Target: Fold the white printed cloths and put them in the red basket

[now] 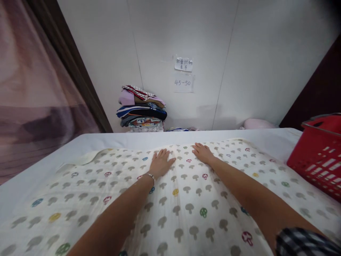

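Observation:
A cream cloth (186, 206) printed with grey and coloured mushrooms lies spread over the white-covered table. My left hand (161, 163) rests flat on it near the far edge, fingers spread, with a bracelet at the wrist. A little to the right, my right hand (203, 153) also presses flat on the fabric by that edge, fingers stretched forward. Neither hand grips anything. At the far left the cloth's border curls up slightly. The near part runs out of view at the bottom.
A red plastic basket (317, 156) with a metal handle stands at the right. Beyond the table (176, 138), folded fabrics (142, 108) are piled against the wall. Two paper notes (183, 82) are taped there. A pinkish curtain (39, 89) hangs on the left.

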{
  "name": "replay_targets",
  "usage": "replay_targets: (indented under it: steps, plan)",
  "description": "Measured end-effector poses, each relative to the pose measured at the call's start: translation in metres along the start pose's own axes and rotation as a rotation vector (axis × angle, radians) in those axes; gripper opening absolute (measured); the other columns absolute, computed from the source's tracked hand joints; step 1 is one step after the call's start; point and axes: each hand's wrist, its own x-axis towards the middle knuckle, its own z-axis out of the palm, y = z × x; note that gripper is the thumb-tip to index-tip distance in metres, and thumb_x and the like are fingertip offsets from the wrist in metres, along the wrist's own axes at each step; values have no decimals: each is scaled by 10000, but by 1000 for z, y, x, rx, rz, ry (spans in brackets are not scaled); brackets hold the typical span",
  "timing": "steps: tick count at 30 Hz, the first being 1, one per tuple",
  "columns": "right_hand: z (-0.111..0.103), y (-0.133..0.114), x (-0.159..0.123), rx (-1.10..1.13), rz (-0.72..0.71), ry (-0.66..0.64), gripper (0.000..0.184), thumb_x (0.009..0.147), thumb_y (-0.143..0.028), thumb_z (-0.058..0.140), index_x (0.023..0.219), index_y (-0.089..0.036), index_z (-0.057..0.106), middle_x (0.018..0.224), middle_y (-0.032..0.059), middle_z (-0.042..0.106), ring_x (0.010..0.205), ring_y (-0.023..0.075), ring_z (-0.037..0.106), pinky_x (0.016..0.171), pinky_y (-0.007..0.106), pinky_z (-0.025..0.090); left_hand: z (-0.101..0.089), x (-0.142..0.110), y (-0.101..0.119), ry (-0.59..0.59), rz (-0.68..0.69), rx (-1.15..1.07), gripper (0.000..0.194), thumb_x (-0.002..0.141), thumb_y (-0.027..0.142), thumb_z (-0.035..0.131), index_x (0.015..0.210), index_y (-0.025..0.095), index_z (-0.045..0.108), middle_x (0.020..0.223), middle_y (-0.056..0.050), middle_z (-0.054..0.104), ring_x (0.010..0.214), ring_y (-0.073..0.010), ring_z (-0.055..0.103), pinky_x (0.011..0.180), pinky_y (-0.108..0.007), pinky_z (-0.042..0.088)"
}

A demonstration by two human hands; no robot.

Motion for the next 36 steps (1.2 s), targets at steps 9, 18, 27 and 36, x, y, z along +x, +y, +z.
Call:
replay_targets:
  steps: [9,18,27,36]
  plan:
    - [-21,7,-39,50,85,-46,372,927,-367,308,1186,-230,538,1340,81,464,1266,227,340,1021,443,232,6,7,-5,-13,-44,63,658,874,570,232,1400,187,327,1495,-59,264,1383,-235,183,1098,-494,155]
    - [-58,108,-236,15,398,14,461,918,-421,286,1289,-226,476,1409,104,405,1324,251,302,1048,494,207,-12,7,-7,-71,-18,7,474,898,385,294,1319,238,454,1464,-85,330,1368,-252,237,1077,-506,215]
    - [-88,174,-416,-114,763,276,370,880,-364,357,1090,-183,602,1115,140,625,1054,261,567,912,367,409,-41,-154,65,21,379,-222,565,808,523,482,1329,308,445,1385,-26,460,1242,-252,445,1014,-418,396]
    - [-111,168,-401,170,1061,453,245,731,-298,600,898,-124,646,690,79,657,689,216,632,604,282,466,-13,-254,100,14,592,-56,469,774,156,455,1202,314,567,1200,-33,611,1087,-230,556,914,-379,473]
